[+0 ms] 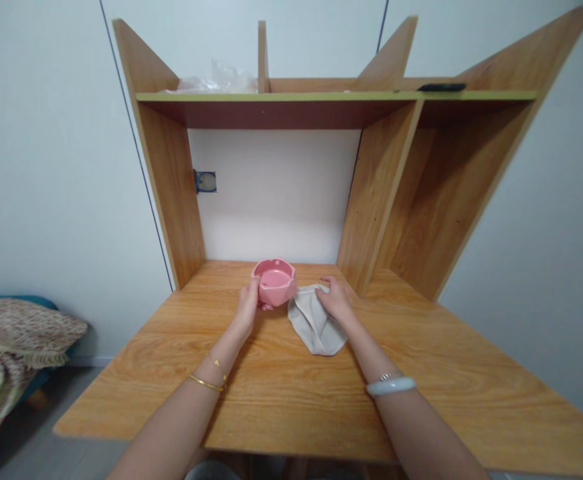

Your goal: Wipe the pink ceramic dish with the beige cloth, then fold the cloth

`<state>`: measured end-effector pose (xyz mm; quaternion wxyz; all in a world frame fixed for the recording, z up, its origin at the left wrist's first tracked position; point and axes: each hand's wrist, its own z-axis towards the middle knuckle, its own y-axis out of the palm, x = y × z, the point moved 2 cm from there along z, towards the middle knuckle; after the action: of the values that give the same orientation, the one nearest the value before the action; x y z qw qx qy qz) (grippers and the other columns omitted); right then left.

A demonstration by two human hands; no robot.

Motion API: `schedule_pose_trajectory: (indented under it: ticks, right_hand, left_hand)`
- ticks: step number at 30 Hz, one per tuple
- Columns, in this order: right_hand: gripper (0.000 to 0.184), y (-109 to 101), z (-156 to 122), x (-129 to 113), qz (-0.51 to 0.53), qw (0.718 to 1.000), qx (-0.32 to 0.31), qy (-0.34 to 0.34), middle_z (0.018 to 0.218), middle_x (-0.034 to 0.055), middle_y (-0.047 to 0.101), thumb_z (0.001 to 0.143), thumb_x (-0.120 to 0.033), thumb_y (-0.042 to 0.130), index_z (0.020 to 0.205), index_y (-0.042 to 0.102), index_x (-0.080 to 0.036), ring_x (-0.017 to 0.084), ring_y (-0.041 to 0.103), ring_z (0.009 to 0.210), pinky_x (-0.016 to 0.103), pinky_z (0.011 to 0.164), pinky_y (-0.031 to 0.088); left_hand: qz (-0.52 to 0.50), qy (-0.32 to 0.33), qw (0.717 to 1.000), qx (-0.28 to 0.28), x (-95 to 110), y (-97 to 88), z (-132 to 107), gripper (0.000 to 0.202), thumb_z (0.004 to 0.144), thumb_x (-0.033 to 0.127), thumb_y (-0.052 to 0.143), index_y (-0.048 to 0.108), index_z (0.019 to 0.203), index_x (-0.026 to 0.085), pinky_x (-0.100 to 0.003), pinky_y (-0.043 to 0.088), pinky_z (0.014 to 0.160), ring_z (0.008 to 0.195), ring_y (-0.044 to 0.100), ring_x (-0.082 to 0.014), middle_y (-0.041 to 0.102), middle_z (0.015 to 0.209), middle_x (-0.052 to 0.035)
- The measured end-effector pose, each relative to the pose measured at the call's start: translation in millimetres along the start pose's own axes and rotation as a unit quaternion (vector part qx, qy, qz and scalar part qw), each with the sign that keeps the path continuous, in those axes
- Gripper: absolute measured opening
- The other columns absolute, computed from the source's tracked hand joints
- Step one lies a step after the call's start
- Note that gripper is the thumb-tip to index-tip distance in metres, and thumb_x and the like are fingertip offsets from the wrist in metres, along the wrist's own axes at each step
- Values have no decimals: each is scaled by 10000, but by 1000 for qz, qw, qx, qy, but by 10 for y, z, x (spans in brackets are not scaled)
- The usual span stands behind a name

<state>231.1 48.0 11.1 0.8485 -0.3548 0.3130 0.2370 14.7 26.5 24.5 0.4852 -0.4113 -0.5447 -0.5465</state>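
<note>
My left hand (249,305) grips the left side of a pink, faceted ashtray (277,293) with notches in its rim. The ashtray is held over the desk, tilted so that its hollow inside faces me. Beside it on the right, my right hand (336,301) is closed on the upper right edge of a light grey cloth (316,323), its index finger partly stretched out. The folded cloth hangs down toward the desktop, its upper left edge close to the ashtray. Whether cloth and ashtray touch is unclear.
Both arms reach over a wooden desk (291,407). Behind stands a hutch with upright panels (378,193) and a shelf (281,97), bearing clear plastic (218,79) and a dark flat object (442,87). A wall socket box (206,182) is at the back left. Patterned fabric (16,333) lies at far left.
</note>
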Motion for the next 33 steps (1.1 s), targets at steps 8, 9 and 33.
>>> schedule_pose_trajectory:
  ticks: [8, 9, 33]
  right_hand:
    - [373, -90, -39, -492, 200, 970, -134, 21, 442, -36, 460, 806, -501, 408, 823, 582, -171, 123, 439, 397, 236, 413, 358]
    - [368, -80, -71, -558, 211, 960, -181, 34, 400, -50, 429, 808, -505, 409, 778, 572, -176, 107, 402, 350, 221, 373, 323]
    - [254, -928, 164, 139, 44, 956, -213, 197, 302, -16, 472, 790, -246, 466, 556, 521, -164, 72, 358, 255, 168, 301, 248]
  left_hand:
    - [-30, -22, 998, -50, -45, 113, -108, 494, 788, 565, 453, 587, 801, 89, -170, 428, 393, 406, 549, -104, 589, 492, -44]
    - [-33, -20, 998, -57, -45, 121, -119, 483, 787, 556, 466, 581, 808, 88, -173, 439, 399, 410, 555, -105, 590, 496, -43]
    - [386, 283, 827, -295, -87, 233, -297, 434, 829, 495, 480, 572, 1136, 202, -351, 329, 979, 1100, 506, -203, 593, 1185, -72]
